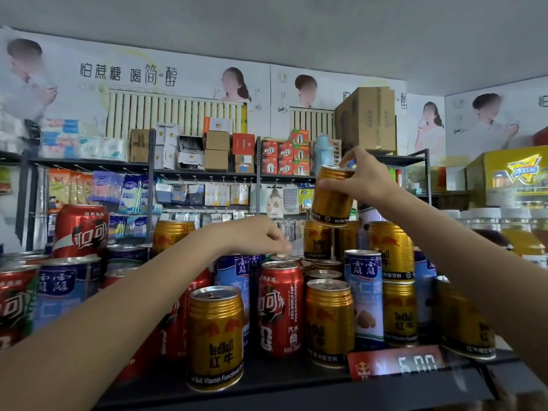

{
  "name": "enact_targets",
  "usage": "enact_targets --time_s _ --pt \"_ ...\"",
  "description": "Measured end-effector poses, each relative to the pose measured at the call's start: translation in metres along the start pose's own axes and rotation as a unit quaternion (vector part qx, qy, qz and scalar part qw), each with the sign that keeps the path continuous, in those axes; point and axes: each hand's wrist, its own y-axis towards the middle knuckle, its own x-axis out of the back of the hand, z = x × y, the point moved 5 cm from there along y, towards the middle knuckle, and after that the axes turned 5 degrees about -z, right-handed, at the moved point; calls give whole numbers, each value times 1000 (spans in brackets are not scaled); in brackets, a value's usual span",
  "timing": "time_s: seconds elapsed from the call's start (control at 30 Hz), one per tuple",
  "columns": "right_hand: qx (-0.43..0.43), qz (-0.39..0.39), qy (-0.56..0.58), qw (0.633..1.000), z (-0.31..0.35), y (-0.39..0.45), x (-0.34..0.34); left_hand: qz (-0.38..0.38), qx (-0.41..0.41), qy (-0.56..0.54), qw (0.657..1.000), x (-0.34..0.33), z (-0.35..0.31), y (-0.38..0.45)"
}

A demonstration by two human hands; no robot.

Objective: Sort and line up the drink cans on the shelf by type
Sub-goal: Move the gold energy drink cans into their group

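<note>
In the upper right of the frame the right hand (360,176) grips a gold Red Bull can (332,197) from the top and side, with fingers curled round its upper rim. The can is tilted and is held in the air, just above another gold can (316,240) that stands in the back row.

In the middle of the frame the left hand (255,235) hangs over the cans with fingers loosely curled downward. The fingertips are near the top of a red cola can (280,307), but I cannot tell if they touch anything, and the hand holds nothing.

On the dark shelf (267,381) the cans are mixed: a gold can at the front (216,336), blue-and-white almond drink cans (364,292), and more red cola cans at the left, one of them stacked higher (80,229). A red price tag (394,363) sits on the shelf edge at the lower right.
</note>
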Motion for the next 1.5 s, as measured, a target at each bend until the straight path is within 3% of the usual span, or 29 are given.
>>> enact_targets --time_s 0.17,0.47,0.7,0.9,1.07,1.37,1.5 --pt "8 22 -28 999 -9 -2 -8 33 -16 91 995 -10 -3 14" --pt "42 67 -73 994 -11 -3 -23 -9 -26 133 991 -8 5 32" --pt "42 73 -135 987 -14 -3 -23 10 -18 143 990 -9 6 40" --pt "60 173 -165 969 -14 -15 -38 -19 -11 179 984 -9 3 41" --pt "82 190 -212 955 -16 -23 -52 -25 -2 181 983 -8 3 34" --pt "106 219 -296 924 -14 -29 -50 -101 -32 106 989 1 -24 -3" --pt "132 188 -276 933 -7 -35 -22 -91 -60 71 991 -8 -39 -17"
